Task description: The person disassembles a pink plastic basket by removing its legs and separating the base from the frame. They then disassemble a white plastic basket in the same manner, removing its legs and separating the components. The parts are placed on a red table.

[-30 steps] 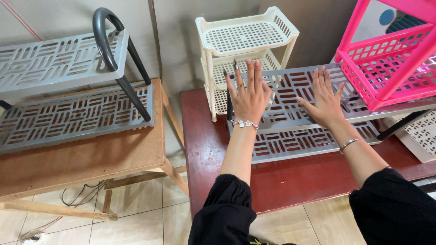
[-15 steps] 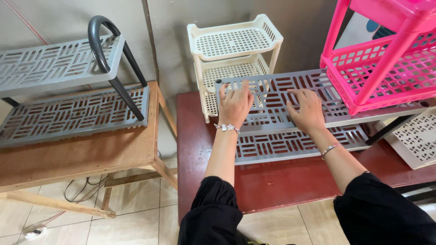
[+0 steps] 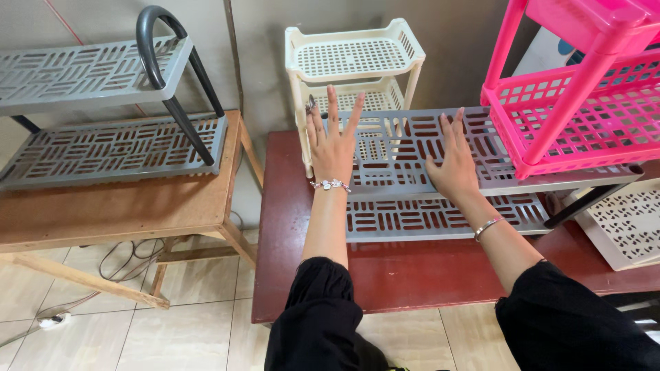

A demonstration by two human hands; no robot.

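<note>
1. Left hand [image 3: 332, 141] was flat and open, fingers spread, over the left end of the grey rack's [image 3: 412, 161] top shelf; it gripped nothing; whether the palm touched the shelf could not be told.
2. Right hand [image 3: 454, 165] lay open, palm down, on the same top shelf nearer the middle, fingers together and pointing away; nothing was held.
3. The grey rack stood on a dark red table [image 3: 385, 275], its lower shelf showing just below the wrists; a black leg slanted down at its right end.
4. A cream rack [image 3: 354, 58], two tiers showing, stood just behind the grey rack against the wall; the left fingertips overlapped its lower tier in view.
5. A pink rack [image 3: 584, 103] rested at the right, its lower tier over the right end of the grey top shelf.
6. Well apart to the left, a second grey rack [image 3: 103, 144] with a black looped handle sat on a wooden table [image 3: 124, 213]; cables lay on the tiled floor beneath.
</note>
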